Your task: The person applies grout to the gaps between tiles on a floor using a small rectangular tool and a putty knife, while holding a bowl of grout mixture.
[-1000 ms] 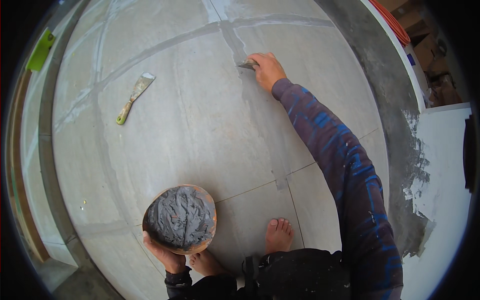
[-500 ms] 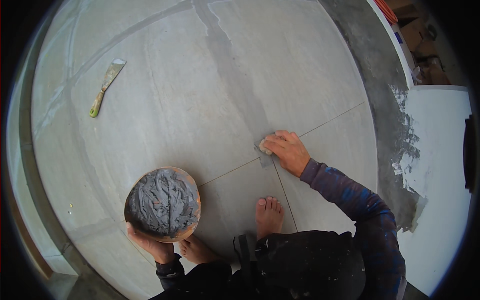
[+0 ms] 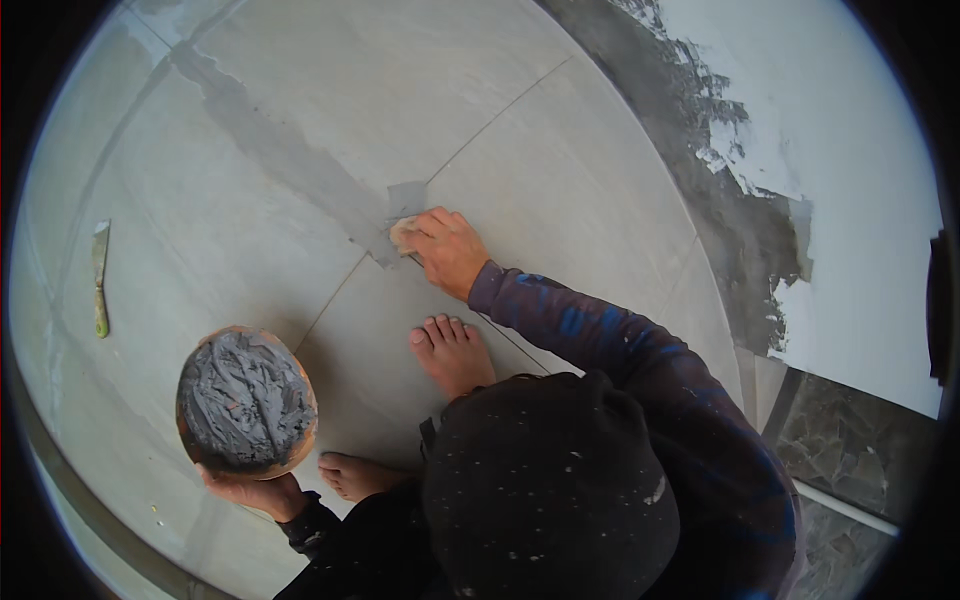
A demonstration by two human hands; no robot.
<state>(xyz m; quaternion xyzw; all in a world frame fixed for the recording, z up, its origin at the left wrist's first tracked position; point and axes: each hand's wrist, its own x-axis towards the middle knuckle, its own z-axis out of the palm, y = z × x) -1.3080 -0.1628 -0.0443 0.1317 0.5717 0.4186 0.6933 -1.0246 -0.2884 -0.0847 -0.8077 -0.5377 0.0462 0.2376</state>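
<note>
My left hand [image 3: 258, 492] grips the lower rim of a round orange-brown bowl [image 3: 308, 428], tilted so its inside shows. Thick grey grout [image 3: 245, 400] fills the bowl. My right hand [image 3: 452, 252] is closed around a small tan pad [image 3: 402, 236], pressed to the tiled floor where joint lines meet; the fingers hide part of it, so its exact kind is unclear. Around the pad lies smeared grey grout [image 3: 406, 198], and a wide grey band [image 3: 290, 150] runs from there along a joint to the upper left.
A putty knife [image 3: 100, 285] with a green-tipped handle lies on the floor at the left. My bare feet [image 3: 453, 357] stand just below the joint. At the right are a grey strip [image 3: 690, 180] and a white patchily coated surface [image 3: 850, 200]. Open joint lines [image 3: 500, 115] cross the tiles.
The view has swung to the right, so floor, bowl and hands appear farther left. My right hand has shifted slightly along the joint crossing, and a grey grout patch now shows above it.
</note>
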